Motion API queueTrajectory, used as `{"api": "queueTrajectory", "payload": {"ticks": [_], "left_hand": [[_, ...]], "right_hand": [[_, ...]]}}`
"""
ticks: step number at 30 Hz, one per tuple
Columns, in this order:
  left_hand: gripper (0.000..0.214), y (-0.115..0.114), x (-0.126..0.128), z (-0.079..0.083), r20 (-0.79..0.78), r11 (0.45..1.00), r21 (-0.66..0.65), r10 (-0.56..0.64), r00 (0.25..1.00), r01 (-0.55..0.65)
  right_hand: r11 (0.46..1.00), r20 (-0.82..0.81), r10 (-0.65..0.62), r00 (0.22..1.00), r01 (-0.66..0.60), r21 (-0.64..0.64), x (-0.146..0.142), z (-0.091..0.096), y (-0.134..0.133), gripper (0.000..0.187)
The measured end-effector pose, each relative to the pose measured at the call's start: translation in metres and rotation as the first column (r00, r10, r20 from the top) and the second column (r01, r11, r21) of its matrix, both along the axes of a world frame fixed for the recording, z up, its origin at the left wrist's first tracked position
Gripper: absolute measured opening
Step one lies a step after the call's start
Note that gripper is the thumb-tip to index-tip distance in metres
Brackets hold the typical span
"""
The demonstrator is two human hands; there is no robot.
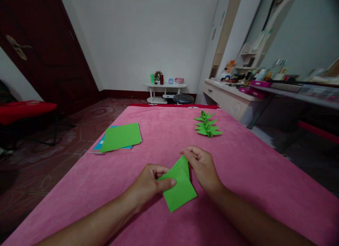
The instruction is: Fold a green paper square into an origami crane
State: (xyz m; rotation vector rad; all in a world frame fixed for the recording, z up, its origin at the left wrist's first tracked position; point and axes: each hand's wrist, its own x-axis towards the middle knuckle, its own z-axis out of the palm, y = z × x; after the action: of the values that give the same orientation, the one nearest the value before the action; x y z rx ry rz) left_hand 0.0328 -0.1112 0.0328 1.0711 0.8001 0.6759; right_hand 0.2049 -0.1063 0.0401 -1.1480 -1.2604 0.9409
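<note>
A folded green paper (pixel 180 189) lies low over the pink cloth (pixel 251 175), held between both hands. My left hand (pixel 149 182) pinches its left edge, thumb on top. My right hand (pixel 202 166) has its fingers curled at the paper's upper corner. Further back on the right sit several finished green folded paper figures (pixel 208 126) in a row. At the back left lies a stack of paper sheets (pixel 120 136), green on top with blue beneath.
The pink cloth covers a wide flat surface that ends at a red edge far back. A red-cushioned bench (pixel 26 110) stands left, a cluttered white dresser (pixel 230 97) right, a small white shelf table (pixel 164 89) by the far wall.
</note>
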Motion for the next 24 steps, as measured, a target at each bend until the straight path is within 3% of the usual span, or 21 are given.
{"api": "queueTrajectory", "payload": {"ticks": [4,7,16,20,24], "left_hand": [[0.031,-0.001,0.002,-0.002,0.033,0.984,0.039,0.172,0.985,-0.173],[0.031,0.000,0.003,-0.004,0.083,0.961,0.024,0.273,0.958,-0.276],[0.025,0.005,-0.003,-0.001,0.164,0.986,0.011,0.161,0.973,-0.165],[0.022,0.007,-0.006,-0.003,0.158,0.987,0.004,0.158,0.975,-0.160],[0.026,0.009,-0.007,-0.004,0.145,0.981,-0.022,0.192,0.971,-0.191]], "right_hand": [[0.996,-0.055,0.079,0.995,-0.082,-0.048,0.000,-0.001,-0.001,0.034],[0.983,0.007,0.146,0.989,-0.145,-0.110,-0.003,-0.005,-0.003,0.027],[0.983,0.117,0.168,0.979,-0.158,-0.089,-0.010,-0.007,-0.008,0.012],[0.986,0.091,0.144,0.985,-0.135,-0.101,-0.010,-0.012,-0.007,0.017],[0.985,0.164,0.152,0.975,-0.135,-0.106,-0.008,-0.017,-0.006,0.014]]}}
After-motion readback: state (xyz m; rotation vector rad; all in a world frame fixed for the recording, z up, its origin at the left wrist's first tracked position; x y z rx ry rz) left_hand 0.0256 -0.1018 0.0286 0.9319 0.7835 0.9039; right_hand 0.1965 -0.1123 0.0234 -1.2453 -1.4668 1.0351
